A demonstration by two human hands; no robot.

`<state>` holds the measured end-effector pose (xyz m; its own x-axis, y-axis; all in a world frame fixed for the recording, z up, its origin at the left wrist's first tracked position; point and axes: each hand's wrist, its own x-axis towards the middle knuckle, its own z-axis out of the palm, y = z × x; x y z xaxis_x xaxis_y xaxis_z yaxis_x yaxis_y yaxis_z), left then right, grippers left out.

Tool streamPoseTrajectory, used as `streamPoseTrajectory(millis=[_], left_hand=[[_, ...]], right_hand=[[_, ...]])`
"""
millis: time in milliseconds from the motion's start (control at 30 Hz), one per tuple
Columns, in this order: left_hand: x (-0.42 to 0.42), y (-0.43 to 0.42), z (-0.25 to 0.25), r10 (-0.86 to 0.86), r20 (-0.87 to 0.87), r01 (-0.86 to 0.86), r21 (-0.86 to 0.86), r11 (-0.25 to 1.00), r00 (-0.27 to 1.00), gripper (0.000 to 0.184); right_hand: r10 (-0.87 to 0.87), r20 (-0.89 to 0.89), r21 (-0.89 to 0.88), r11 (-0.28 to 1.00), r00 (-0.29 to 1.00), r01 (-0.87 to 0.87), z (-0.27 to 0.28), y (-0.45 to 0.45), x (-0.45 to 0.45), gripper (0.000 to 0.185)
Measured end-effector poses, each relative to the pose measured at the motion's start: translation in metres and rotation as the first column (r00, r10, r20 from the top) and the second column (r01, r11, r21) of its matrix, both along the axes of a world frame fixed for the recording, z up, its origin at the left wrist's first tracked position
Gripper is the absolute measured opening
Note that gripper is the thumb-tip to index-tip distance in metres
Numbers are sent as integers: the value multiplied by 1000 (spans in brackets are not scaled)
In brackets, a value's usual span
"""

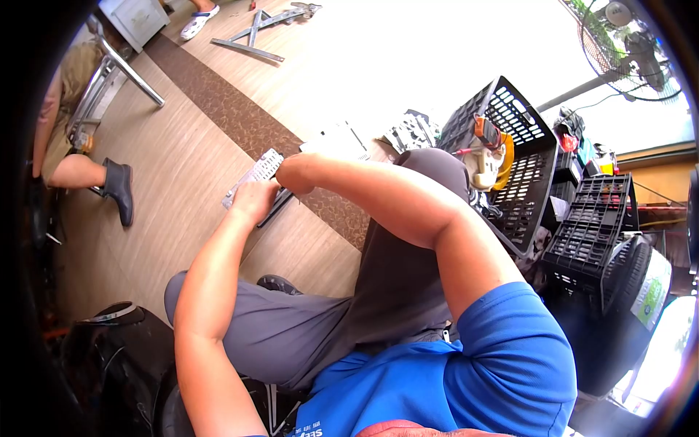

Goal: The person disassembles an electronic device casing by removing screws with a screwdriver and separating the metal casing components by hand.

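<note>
My left hand [255, 198] is closed on a light-grey strip-like piece [255, 175] with rows of small holes or cells along its top; I cannot make out its exact kind. Just to the right, my right hand [295, 172] is curled in at the piece's near side, close against the left hand. Its fingertips are turned away, and anything they grip is hidden. A dark narrow bar [274, 211] shows beneath both hands; whether it is held or lies lower down I cannot tell.
A black plastic crate [515, 120] with tools stands at my right knee, near a smaller black crate [593, 218] and a fan [641, 58]. A white sheet-like item [338, 142] and a metal frame [255, 36] lie on the floor. Another person's boot [119, 191] is at left.
</note>
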<state>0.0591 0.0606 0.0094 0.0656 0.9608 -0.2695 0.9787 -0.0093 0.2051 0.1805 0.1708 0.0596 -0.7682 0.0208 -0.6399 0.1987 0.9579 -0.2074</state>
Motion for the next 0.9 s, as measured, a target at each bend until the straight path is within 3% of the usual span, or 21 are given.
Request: streamPoseTrajectory(millis=[67, 400, 567, 733, 900], left_hand=[[1, 0, 0, 6, 1, -6, 19, 1000, 1000, 17], [-6, 1, -2, 36, 19, -36, 6, 999, 999, 16], [-13, 3, -2, 116, 59, -114, -36, 993, 992, 15], [-17, 2, 2, 61, 153, -47, -99, 994, 986, 13], [-12, 1, 7, 36, 109, -25, -104, 994, 993, 16]], right_hand=[[-29, -56, 3, 1000, 998, 29, 2, -1, 3, 17], [-87, -103, -29, 996, 991, 84, -15, 2, 2, 17], [-23, -104, -19, 1000, 994, 21, -15, 3, 1, 16], [-97, -76, -10, 995, 992, 97, -8, 1, 4, 17], [-70, -41, -3, 998, 997, 70, -1, 0, 3, 19]])
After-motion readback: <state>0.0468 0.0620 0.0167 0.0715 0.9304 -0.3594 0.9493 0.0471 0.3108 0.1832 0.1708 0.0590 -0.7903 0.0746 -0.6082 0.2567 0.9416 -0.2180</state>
